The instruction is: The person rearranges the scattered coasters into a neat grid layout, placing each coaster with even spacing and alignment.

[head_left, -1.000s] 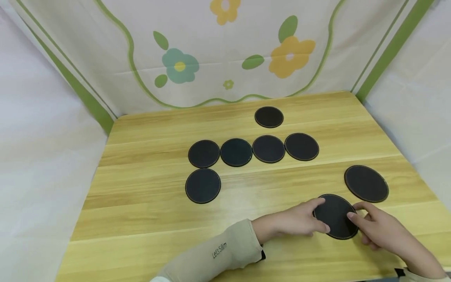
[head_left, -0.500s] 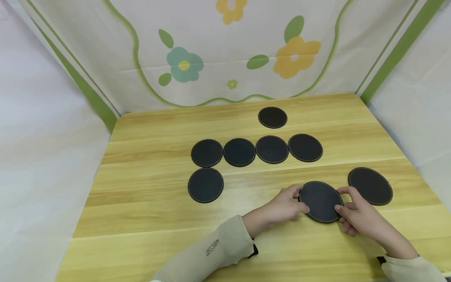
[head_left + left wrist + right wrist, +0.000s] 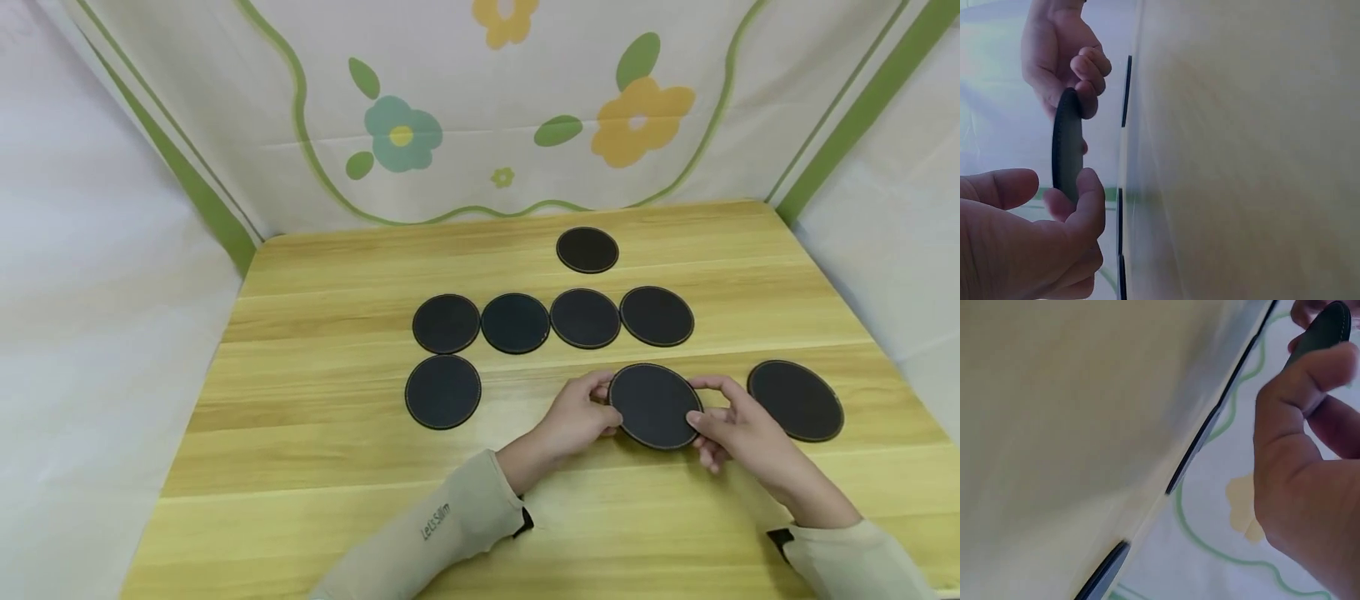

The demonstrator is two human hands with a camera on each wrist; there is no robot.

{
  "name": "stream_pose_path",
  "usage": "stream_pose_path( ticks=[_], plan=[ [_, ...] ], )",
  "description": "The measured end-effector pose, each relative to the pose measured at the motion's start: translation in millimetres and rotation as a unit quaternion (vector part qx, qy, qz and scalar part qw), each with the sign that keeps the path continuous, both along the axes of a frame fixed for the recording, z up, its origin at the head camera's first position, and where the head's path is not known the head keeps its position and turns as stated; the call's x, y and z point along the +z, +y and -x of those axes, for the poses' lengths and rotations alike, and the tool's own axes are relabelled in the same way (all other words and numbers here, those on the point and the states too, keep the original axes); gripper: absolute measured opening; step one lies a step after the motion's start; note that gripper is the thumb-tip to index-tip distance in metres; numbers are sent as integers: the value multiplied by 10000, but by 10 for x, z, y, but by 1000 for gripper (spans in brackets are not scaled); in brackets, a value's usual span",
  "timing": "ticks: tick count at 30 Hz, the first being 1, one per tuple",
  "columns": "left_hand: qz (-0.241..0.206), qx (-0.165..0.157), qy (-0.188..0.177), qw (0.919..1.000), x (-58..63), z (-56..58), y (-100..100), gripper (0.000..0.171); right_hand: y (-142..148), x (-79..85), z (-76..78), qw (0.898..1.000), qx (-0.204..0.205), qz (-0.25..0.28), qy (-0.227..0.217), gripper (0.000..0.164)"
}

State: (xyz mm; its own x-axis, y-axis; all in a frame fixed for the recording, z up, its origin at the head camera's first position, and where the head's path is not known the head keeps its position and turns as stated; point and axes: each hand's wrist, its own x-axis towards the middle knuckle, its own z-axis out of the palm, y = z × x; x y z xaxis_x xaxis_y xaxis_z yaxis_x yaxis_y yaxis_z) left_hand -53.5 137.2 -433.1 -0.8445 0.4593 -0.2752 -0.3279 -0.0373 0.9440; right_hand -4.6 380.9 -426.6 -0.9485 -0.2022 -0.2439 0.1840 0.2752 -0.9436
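Observation:
A round black coaster with a stitched rim is held above the table between both hands. My left hand holds its left edge, thumb near the top face and fingers reaching below. On the opposite edge, my right hand pinches it between thumb and index finger. Seen edge-on in the left wrist view, the coaster is off the tabletop. The right wrist view shows the right hand large, with part of the coaster beyond it.
Several matching coasters lie flat in a touching row, including a left one and a right one. Below the row's left end sits another coaster. One coaster lies farther back, another coaster at right. Flowered cloth stands behind.
Both hands have carried the held coaster leftward and toward the back, from beside the right-hand coaster to in front of the row. The coasters on the table keep their arrangement.

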Motion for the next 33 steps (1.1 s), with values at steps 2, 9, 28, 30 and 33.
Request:
stream_pose_path(
  ticks=[2,9,28,30,33],
  plan=[
    [-68,92,43,9999,3,20,-56,63,-34,10,20,9993,49,377,37,41],
    [-336,42,167,9993,38,50,-309,65,-189,58,118,9908,329,1294,238,41],
    [-184,-202,388,9989,22,32,-1097,72,-897,191,398,9875,1139,1080,-140,68],
    [-197,-150,341,9991,19,24,-1149,72,-959,184,428,9882,1120,1015,-235,68],
    [-143,-101,215,9996,19,10,-1216,71,-1043,171,466,9887,1103,942,-382,67]
  ],
)
